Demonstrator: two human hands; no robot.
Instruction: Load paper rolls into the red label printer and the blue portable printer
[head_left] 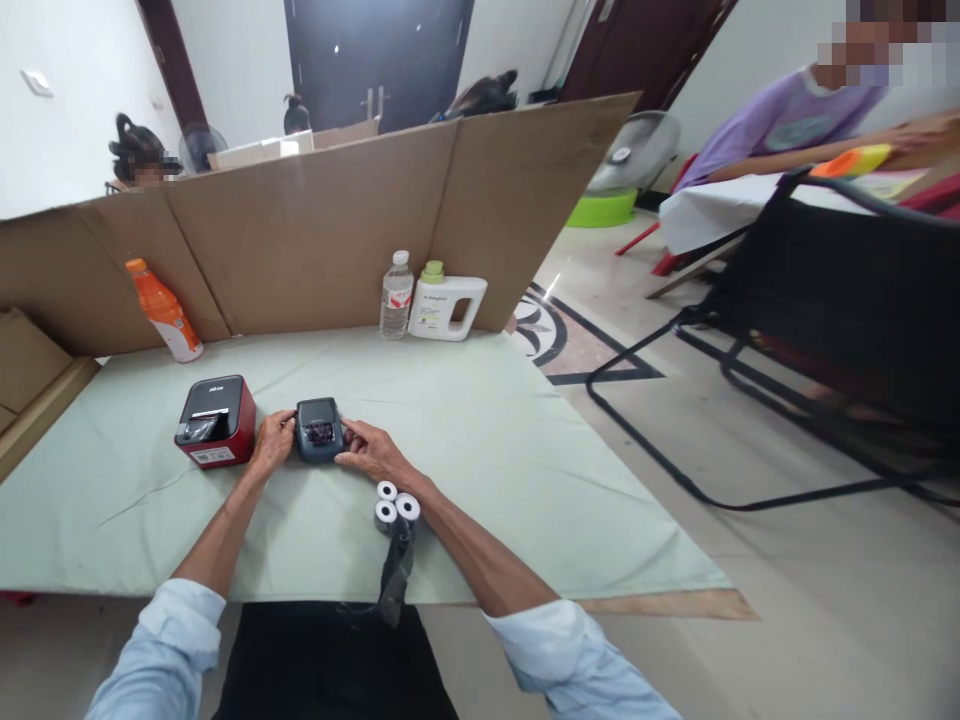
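A small dark blue thermal printer (319, 447) stands on the cloth-covered table between my two hands. My left hand (273, 440) holds its left side with bent fingers. On the opposite side, my right hand (373, 452) grips it with thumb and fingers. Just left of my left hand is a larger red and black printer (241, 420) with a label on its front. Several white paper rolls (407, 507) stand close together by my right forearm, and a dark crumpled plastic wrapper (395, 575) hangs from them over the table's front edge.
An orange bottle (160, 312), a clear water bottle (396, 300) and a white jug (442, 310) stand along the cardboard partition (315, 235). A black folding chair (832, 300) is on the right. Behind it, a person in a purple shirt (772, 125) sits at another table.
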